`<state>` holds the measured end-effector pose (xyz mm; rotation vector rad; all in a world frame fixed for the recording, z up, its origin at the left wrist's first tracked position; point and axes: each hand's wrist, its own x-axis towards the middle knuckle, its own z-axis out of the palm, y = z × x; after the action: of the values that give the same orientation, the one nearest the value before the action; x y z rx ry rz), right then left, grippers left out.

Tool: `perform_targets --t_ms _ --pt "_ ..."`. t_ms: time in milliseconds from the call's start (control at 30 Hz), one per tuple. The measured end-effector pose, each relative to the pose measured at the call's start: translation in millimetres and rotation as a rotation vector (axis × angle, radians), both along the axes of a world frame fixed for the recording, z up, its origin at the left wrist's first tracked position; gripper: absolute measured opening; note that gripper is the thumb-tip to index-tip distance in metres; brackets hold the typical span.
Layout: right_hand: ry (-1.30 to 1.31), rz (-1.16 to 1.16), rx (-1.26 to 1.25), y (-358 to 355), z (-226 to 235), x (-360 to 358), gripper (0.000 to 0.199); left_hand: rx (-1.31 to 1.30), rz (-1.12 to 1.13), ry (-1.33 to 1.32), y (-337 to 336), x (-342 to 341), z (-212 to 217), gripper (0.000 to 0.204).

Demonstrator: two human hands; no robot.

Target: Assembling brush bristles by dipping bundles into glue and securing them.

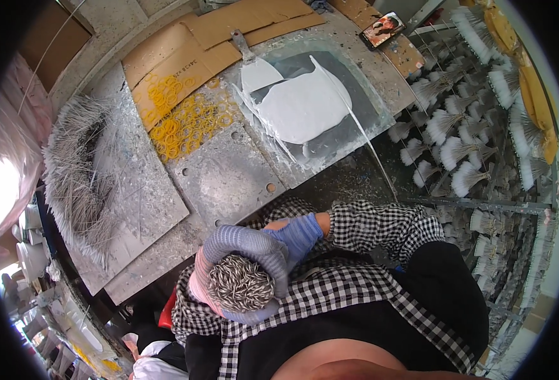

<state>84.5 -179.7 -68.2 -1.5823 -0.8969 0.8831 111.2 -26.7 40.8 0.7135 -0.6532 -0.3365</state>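
Bundle of thin, stiff, grey-and-white strands (241, 283); sits low in front of the chest, just off the near edge of the workbench, packed into a rough disc with cut-looking ends turned up toward the eyes, likely to keep them in sight and level; ringed closely by left hand in a pink-and-grey knitted glove (204, 263), fingers curled around the rim, seemingly to stop loose strands from splaying; met from behind by right hand in a blue knitted glove (298, 237), pressed close alongside; cannot tell whether clenched on the lower strands or only steadying, with fingertips hidden behind the left glove.

Beyond the hands, grey paint-spattered metal workbench (228, 174); on it, loose yellow rubber-like rings (184, 126), spread partly over flat brown cardboard (219, 31), probably for easy picking; to the left, long heap of loose pale strands (70, 183), perhaps kept within reach of that side; to the right, smooth pool of white paste (311, 104) on a clear flat sheet, with broad-bladed scraper (240, 44) at the far edge; across the paste, long thin pale stick (362, 130), overhanging the bench edge and standing in the way of a straight reach from the right; farther out, dark-framed phone (382, 30) and rack of white brush-like tufts (453, 126).
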Motion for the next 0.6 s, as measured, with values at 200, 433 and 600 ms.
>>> perform_targets --t_ms 200,433,600 --pt "-0.318 -0.482 0.116 -16.6 39.7 36.1 0.1 0.118 0.112 -0.151 25.0 20.6 43.9 0.033" --pt "-0.479 -0.773 0.216 26.8 10.3 63.4 0.09 0.769 0.904 -0.584 13.7 57.3 -8.4 0.056" --pt "-0.594 -0.956 0.044 60.4 -30.8 74.0 0.052 0.656 0.64 -0.288 9.6 68.6 -36.8 0.044"
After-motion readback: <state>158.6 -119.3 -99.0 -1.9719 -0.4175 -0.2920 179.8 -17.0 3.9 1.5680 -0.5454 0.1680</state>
